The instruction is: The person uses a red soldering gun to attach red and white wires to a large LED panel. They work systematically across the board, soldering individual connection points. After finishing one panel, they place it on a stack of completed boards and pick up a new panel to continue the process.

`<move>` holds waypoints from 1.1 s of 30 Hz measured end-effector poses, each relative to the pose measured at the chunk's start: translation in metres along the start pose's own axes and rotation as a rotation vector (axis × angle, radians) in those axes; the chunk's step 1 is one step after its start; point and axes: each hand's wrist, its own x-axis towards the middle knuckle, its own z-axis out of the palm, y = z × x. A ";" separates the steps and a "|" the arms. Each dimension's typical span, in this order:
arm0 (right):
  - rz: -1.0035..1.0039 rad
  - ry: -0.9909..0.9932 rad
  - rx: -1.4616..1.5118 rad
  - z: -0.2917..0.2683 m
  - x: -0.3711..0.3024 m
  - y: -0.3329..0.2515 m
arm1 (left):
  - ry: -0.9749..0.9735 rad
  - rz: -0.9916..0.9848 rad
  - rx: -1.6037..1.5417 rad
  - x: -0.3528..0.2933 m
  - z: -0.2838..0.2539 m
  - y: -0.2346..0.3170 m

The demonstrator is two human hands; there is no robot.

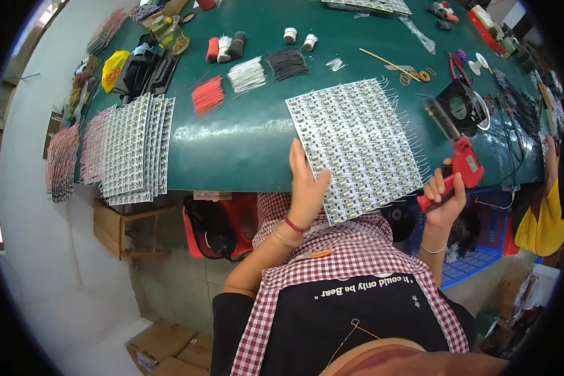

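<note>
A white circuit-board panel [357,144], covered in rows of small parts, is tilted at the table's near edge. Thin white wires stick out along its right side. My left hand [308,191] grips the panel by its lower left edge, thumb on the top face. In my right hand [445,199] is a red soldering gun [466,164], its handle wrapped by my fingers. The gun's metal tip points up and left, apart from the panel's wires.
Stacked panels [128,150] with red wires lie at the left. Bundles of red wires [207,95], white wires [246,75] and black wires [287,64] sit on the green table [232,150]. A black round stand [460,103] is beyond the gun. Another person's yellow garment [542,222] shows far right.
</note>
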 end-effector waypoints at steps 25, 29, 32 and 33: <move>-0.020 0.295 -0.103 -0.031 -0.036 0.003 | -0.047 0.742 1.513 0.252 -0.043 -0.051; 0.000 0.324 -0.064 -0.030 -0.031 0.007 | -0.100 0.790 1.421 0.251 -0.048 -0.048; 0.033 0.361 -0.094 -0.027 -0.035 0.010 | -0.085 0.851 1.307 0.253 -0.054 -0.053; 0.046 0.363 -0.114 -0.024 -0.037 0.011 | -0.074 0.866 1.289 0.253 -0.057 -0.054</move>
